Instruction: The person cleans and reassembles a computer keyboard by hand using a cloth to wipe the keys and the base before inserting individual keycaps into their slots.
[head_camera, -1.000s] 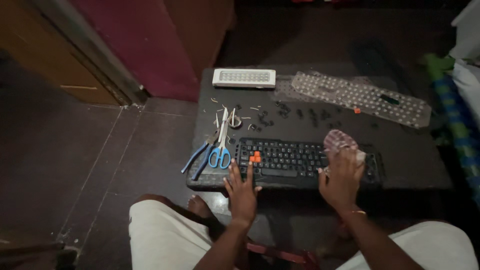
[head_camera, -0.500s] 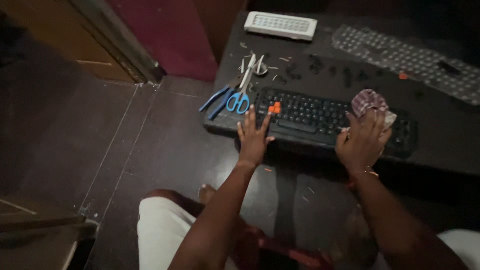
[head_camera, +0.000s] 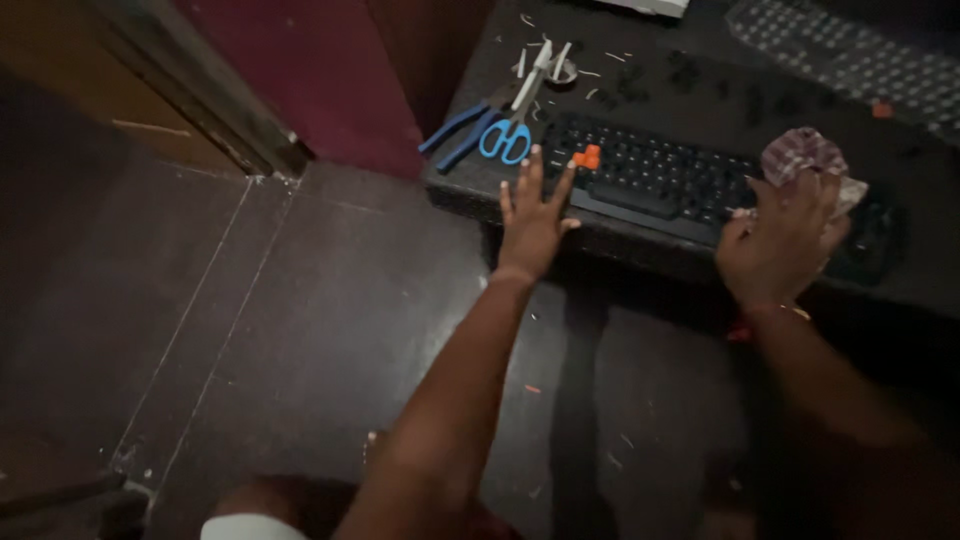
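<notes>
Item: black computer keyboard (head_camera: 690, 185), lying along the near edge of the dark bench (head_camera: 930, 285). Our left hand (head_camera: 533, 215) rests flat and released, fingers spread, on its left end beside two orange keys (head_camera: 587, 157). Our right hand (head_camera: 785, 240) is clenched around a checked cloth (head_camera: 800, 155) at the right end. Blue-handled scissors (head_camera: 505, 130) lie just left. Handling: we judge that steady left-hand pressure and light strokes with the cloth suit the keys best.

Keyboard membrane (head_camera: 850, 70) cut by top edge (right too).
</notes>
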